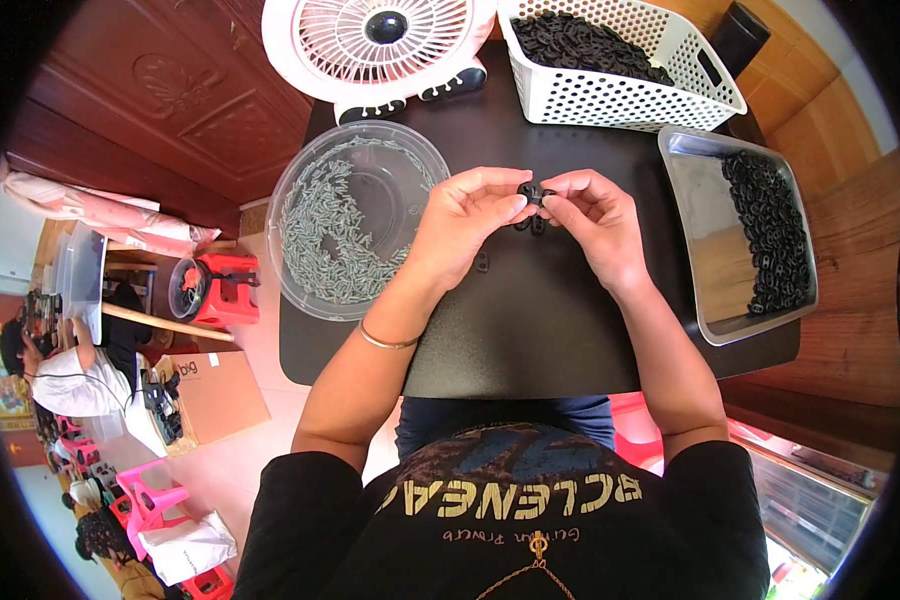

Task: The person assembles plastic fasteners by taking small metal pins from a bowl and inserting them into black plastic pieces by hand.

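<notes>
Both my hands meet above the dark table [530, 350], fingertips nearly touching. Pinched between thumb and fingers of my left hand [460, 220] and my right hand [602, 222] is a small black plastic piece [532, 191], partly covered by the fingertips. Just below it, a few similar black pieces [531, 226] lie on the tabletop, and one loose black piece [482, 262] rests nearer my left wrist. To the left stands a round clear plastic tub [370, 130] of small grey-green pin-like pieces [315, 235]. A metal tray [712, 255] at right holds many black pieces [770, 235] along its far-right side.
At the back right a white perforated basket [610, 100] is heaped with black pieces. A white fan [385, 60] stands at the back left, and a black cylinder [740, 38] behind the basket. Leftward on the floor are a cardboard box [225, 400], red stool [232, 290] and another person [75, 375].
</notes>
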A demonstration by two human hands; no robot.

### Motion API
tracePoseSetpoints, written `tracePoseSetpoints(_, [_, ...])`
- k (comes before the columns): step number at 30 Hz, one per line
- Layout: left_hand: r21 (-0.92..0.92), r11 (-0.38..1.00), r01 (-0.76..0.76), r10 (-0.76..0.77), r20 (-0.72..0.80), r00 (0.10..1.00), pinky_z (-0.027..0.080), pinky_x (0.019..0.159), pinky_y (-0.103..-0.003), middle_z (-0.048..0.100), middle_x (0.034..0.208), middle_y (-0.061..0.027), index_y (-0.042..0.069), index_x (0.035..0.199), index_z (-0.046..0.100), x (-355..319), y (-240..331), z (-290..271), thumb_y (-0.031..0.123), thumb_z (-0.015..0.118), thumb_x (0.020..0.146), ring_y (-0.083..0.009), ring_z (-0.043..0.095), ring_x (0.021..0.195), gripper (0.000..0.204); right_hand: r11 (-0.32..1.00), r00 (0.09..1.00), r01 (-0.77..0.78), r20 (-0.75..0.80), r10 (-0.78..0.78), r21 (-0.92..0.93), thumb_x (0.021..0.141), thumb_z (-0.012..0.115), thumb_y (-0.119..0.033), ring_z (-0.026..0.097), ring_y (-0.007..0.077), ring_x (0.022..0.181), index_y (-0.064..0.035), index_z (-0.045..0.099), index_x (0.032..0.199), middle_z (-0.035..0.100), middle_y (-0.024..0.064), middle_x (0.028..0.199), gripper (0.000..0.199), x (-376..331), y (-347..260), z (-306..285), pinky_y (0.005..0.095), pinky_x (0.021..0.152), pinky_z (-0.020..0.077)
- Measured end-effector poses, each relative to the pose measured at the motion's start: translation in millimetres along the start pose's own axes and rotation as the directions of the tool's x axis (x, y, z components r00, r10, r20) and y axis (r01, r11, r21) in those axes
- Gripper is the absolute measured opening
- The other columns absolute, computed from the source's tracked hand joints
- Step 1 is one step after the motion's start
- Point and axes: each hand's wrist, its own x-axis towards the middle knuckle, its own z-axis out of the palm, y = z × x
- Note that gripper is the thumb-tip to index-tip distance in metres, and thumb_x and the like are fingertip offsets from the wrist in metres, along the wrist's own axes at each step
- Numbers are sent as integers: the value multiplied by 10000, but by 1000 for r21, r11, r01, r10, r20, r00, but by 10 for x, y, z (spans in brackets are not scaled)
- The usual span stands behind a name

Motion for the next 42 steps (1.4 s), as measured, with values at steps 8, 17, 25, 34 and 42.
tracePoseSetpoints(8, [106, 993, -46, 46, 3, 999, 510, 718, -247, 614, 863, -83, -16, 1010, 592, -16, 62, 25, -23, 602, 782, -136, 600, 776, 228, 998, 998, -55, -13, 55, -22, 799, 597, -9, 572, 76, 734, -9, 577, 892, 605, 40, 822, 95, 17, 15, -22, 206, 662, 461])
tracePoseSetpoints(17, [193, 980, -42, 40, 14, 999, 491, 698, -224, 619, 838, -72, -1, 1014, 596, -15, 29, 6, -25, 610, 773, -108, 591, 752, 242, 996, 996, -83, 33, 81, 44, 802, 599, -21, 565, 75, 723, -22, 568, 896, 607, 39, 822, 99, 7, 7, -34, 210, 651, 457])
tracePoseSetpoints(25, [160, 986, -44, 41, 21, 999, 493, 690, -228, 629, 840, -86, 2, 1012, 597, -10, 24, 19, 0, 630, 766, -128, 605, 746, 248, 996, 996, -78, 36, 77, 31, 802, 598, -22, 568, 78, 734, -23, 566, 894, 604, 39, 827, 98, 6, 4, -38, 213, 657, 458])
tracePoseSetpoints(34, [155, 986, -56, 52, 30, 998, 488, 679, -224, 626, 817, -83, -15, 1002, 585, -14, 19, 31, -27, 603, 778, -109, 591, 734, 225, 996, 997, -78, 20, 77, 49, 802, 597, -16, 570, 87, 729, -20, 566, 884, 601, 46, 816, 88, 5, 30, -22, 212, 654, 456])
tracePoseSetpoints(42, [174, 985, -21, 16, 29, 999, 495, 674, -234, 629, 816, -88, -18, 993, 588, -25, 38, 29, -17, 609, 778, -121, 601, 726, 216, 997, 998, -51, 33, 49, 62, 793, 599, 12, 563, 86, 717, -16, 564, 859, 605, 56, 806, 80, 2, 0, -45, 214, 644, 457])
